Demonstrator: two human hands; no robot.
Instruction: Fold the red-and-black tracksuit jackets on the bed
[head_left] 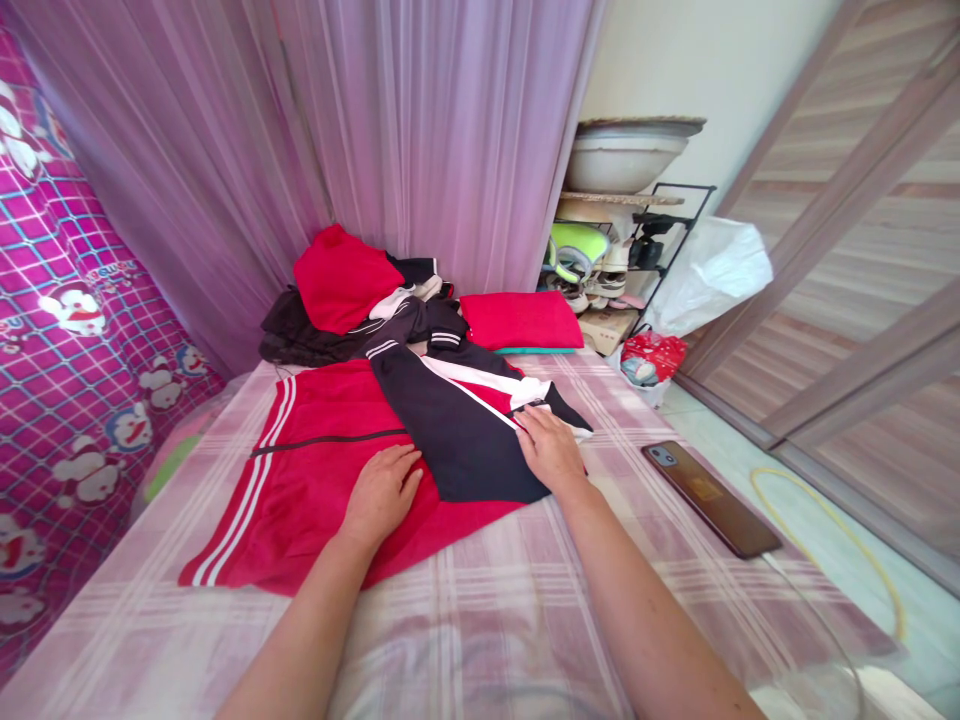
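A red zip jacket (300, 490) with white-striped hem lies spread on the bed, its hem toward the left. One dark navy sleeve (457, 440) is folded across its body, and white panels show near the collar end. My left hand (386, 490) rests on the red cloth beside the sleeve, fingers stretched out. Over the sleeve's right part lies my right hand (551, 447), its fingers extended on the fabric near the white trim. Neither hand grasps anything.
Behind the jacket sits a heap of red and dark clothes (349, 280), with a folded red garment (521, 320) beside it. A phone (709, 497) on a cable lies at the right. Purple curtains (450, 130) hang behind; a shoe rack (667, 260) stands beyond the bed.
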